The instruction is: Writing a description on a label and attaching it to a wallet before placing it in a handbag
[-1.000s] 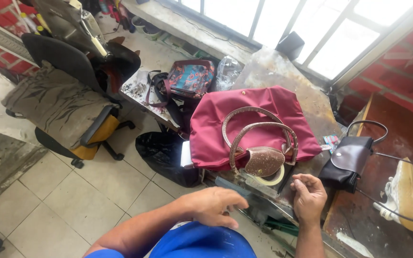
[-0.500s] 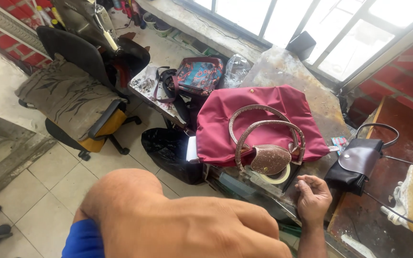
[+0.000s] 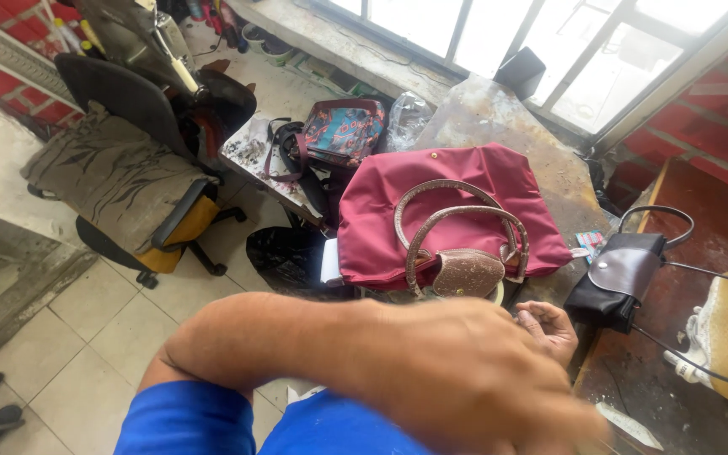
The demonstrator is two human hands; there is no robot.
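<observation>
- The left hand [image 3: 465, 379], blurred and sweeping close across the view, grip unreadable, could knock the maroon handbag [image 3: 448, 211] lying at 12 o'clock on the table [image 3: 499, 118].
- The right hand [image 3: 549, 329], loosely curled and seemingly empty, sits at 3 o'clock beside the black purse [image 3: 621, 278], whose strap could snag.

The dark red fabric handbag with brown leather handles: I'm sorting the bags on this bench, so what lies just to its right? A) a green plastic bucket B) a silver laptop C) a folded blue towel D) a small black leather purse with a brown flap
D: the small black leather purse with a brown flap lies on the bench just right of the dark red fabric handbag with brown leather handles, its thin strap looping beside it.
</observation>
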